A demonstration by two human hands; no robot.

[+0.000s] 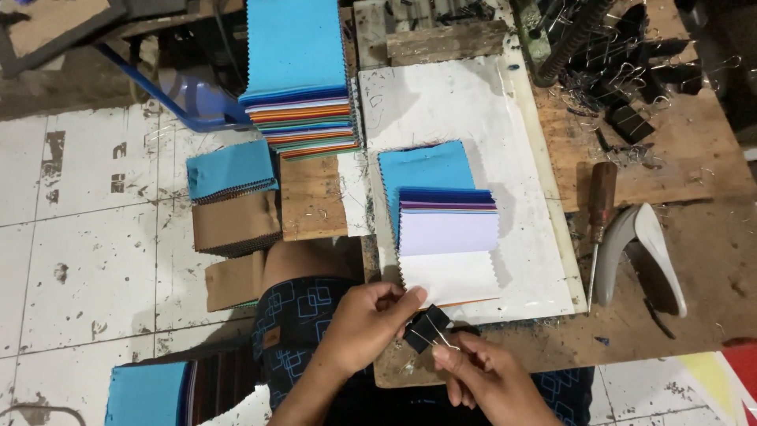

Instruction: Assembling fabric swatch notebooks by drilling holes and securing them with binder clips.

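Note:
My left hand [364, 325] and my right hand [481, 379] meet at the near edge of the wooden table, both gripping a black binder clip [426, 327] with wire handles. The clip sits at the near edge of a fanned stack of fabric swatches [446, 244], white on top, then lilac, purple and blue stepping back. Those swatches rest on a white board [473, 110]. The clip's jaws touch the swatch stack's edge; whether it bites the fabric I cannot tell.
A tall multicoloured swatch pile topped in blue [298, 79] stands at the back. Smaller blue and brown swatch bundles [233, 197] lie left on the tiled floor. An awl with wooden handle [601, 213], a grey curved tool [643, 252] and several black clips [631, 71] lie right.

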